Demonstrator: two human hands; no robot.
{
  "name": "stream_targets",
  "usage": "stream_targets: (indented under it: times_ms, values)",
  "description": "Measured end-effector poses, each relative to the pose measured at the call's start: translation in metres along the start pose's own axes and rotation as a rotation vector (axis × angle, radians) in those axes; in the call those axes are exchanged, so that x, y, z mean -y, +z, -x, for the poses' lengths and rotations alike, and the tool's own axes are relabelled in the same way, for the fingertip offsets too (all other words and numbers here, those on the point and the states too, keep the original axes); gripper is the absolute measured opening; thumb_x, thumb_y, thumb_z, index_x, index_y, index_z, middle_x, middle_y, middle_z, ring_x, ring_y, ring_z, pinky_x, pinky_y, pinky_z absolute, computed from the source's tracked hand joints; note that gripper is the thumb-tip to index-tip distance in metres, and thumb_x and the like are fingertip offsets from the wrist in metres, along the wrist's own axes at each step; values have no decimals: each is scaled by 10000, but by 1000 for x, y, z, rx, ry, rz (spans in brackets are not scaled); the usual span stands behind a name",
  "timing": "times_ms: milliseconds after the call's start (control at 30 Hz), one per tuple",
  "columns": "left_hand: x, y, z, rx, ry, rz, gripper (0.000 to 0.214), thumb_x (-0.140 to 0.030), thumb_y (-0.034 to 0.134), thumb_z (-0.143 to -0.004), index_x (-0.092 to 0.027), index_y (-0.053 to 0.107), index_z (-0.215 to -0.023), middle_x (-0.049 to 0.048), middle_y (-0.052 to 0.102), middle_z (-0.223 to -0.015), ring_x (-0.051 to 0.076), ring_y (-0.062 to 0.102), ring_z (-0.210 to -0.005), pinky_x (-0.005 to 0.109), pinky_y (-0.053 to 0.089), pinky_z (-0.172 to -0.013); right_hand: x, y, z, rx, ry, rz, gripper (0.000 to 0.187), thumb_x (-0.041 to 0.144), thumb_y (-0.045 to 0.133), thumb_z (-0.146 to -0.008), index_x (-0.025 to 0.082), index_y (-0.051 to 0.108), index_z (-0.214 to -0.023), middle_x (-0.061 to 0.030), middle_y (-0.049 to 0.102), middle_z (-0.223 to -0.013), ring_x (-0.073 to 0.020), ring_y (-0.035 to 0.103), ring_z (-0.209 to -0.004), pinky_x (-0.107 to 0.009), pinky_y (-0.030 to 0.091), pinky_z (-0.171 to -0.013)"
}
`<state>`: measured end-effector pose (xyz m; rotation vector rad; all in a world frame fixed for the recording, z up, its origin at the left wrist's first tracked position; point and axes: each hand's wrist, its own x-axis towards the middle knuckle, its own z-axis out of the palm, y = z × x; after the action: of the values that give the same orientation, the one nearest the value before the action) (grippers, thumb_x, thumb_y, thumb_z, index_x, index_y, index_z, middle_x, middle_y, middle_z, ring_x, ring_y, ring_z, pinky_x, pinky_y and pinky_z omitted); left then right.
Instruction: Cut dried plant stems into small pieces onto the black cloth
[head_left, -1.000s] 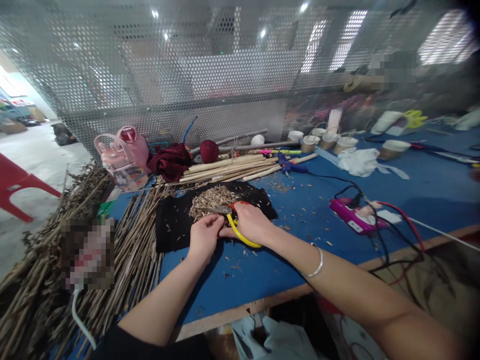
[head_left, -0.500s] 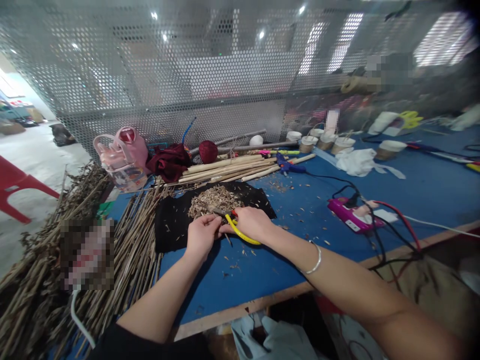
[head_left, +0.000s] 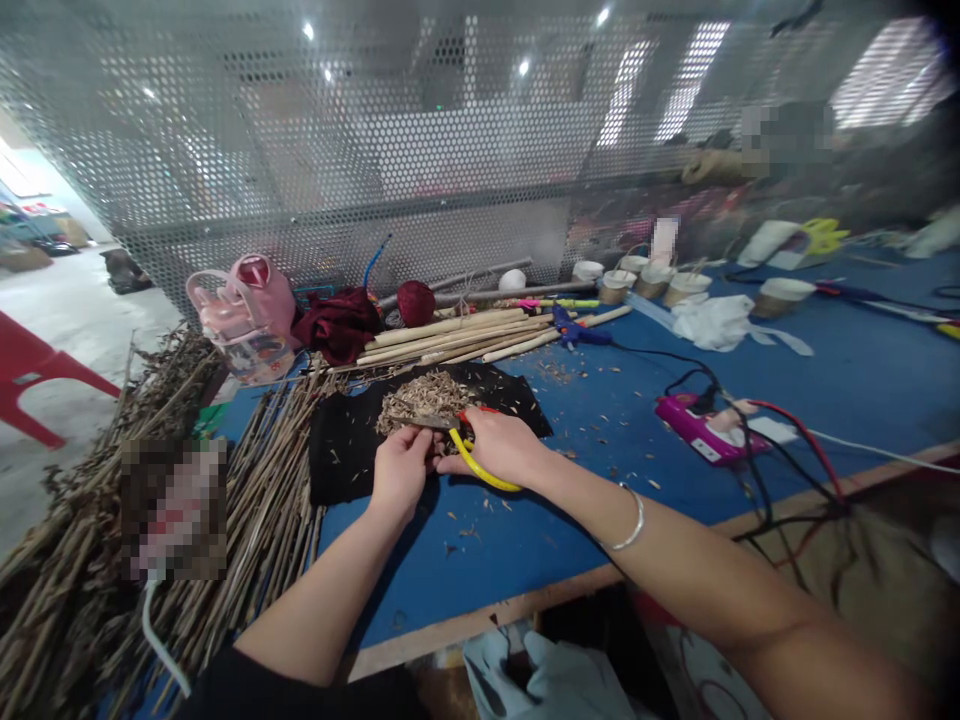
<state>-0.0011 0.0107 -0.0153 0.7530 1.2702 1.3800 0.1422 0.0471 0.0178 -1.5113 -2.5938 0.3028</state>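
My right hand (head_left: 501, 445) is closed round the yellow and red handles of a pair of scissors (head_left: 465, 447), whose blades point left over a black cloth (head_left: 345, 440). My left hand (head_left: 400, 472) is pinched shut right at the blades, holding a thin piece of stick that I can barely make out. A heap of cut wood chips (head_left: 424, 397) lies on the black cloth just beyond both hands. A silver bangle sits on my right wrist.
A big bundle of dry sticks (head_left: 247, 510) covers the left of the blue table (head_left: 525, 540). Peeled pale rods (head_left: 465, 335), a dark red cloth, a yarn ball, a pink bag (head_left: 247, 310), paper cups (head_left: 660, 285), a blue glue gun, a pink power strip (head_left: 705, 428) with cables lie beyond. Perforated metal screen behind.
The hands stay in almost the same place. The scissor blades have shifted slightly between open and closed at the piece in my left fingers.
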Motion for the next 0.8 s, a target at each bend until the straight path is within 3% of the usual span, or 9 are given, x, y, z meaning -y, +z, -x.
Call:
stream_targets:
  times_ms: [300,433,600,800]
  values:
    - [-3,0,2,44,58,-99,250,-359,601,-675,-114,629,-708,47,642,-645,114,560,-542,213,451,-517,1,3,-2,6,46,-4,727,804,401,-596,179,515,-949,-102,653,-868,-258,623,-813,-281,399,-621]
    - [-6,0,1,-7,84,-112,248,-349,563,-713,-123,616,-801,36,638,-671,101,554,-522,192,436,-465,-1,1,-3,-11,30,-18,696,792,399,-617,185,530,-932,-99,653,-861,-255,619,-816,-281,391,-626]
    - [-11,-2,2,-114,133,-221,352,-318,553,-735,-177,572,-1057,57,651,-903,69,524,-444,185,402,-397,-2,-3,-4,-21,36,-34,666,777,370,-655,181,538,-900,-94,651,-841,-243,619,-795,-268,368,-590]
    - [-15,-6,1,-198,251,-399,355,-375,528,-752,-154,633,-1010,70,661,-858,72,498,-415,205,389,-419,-4,-2,-3,-44,16,-47,665,783,354,-657,187,528,-894,-82,648,-797,-246,618,-762,-269,346,-560]
